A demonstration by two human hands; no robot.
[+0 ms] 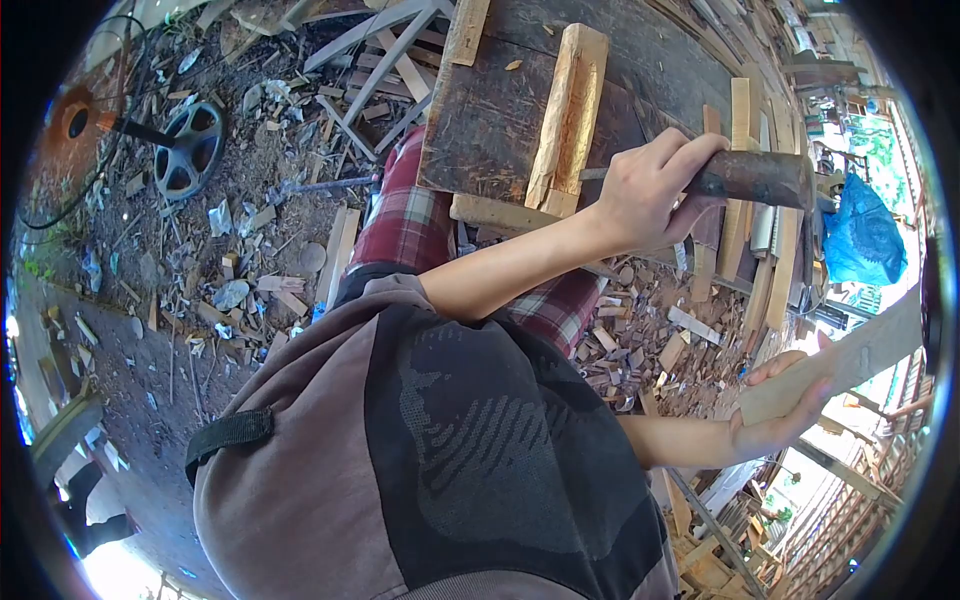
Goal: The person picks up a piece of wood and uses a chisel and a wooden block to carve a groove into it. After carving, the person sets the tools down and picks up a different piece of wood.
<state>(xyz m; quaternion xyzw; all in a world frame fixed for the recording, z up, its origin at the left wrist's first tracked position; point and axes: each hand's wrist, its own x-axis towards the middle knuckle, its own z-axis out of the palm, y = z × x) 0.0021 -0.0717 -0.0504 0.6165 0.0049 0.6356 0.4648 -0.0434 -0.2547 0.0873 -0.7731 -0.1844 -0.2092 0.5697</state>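
My left hand (665, 190) is wrapped round the dark cylindrical handle of a chisel-like tool (755, 178). Its narrow metal tip points left, at the edge of a pale wooden block (567, 115) with a hollowed groove. This block lies on a dark, worn wooden work surface (480, 120). Lower right, my right hand (790, 405) grips a thick, pale piece of wood (850, 365), apart from the tool. The far end of that piece runs to the dark right edge of the view.
Wood offcuts and chips (640, 320) litter the ground. Long wooden strips (740, 200) stand beyond the handle. A blue plastic bag (865, 235) hangs at right. At upper left are a spoked wheel (190, 150) and an orange machine part (72, 122). Grey wooden frames (385, 60) lie behind.
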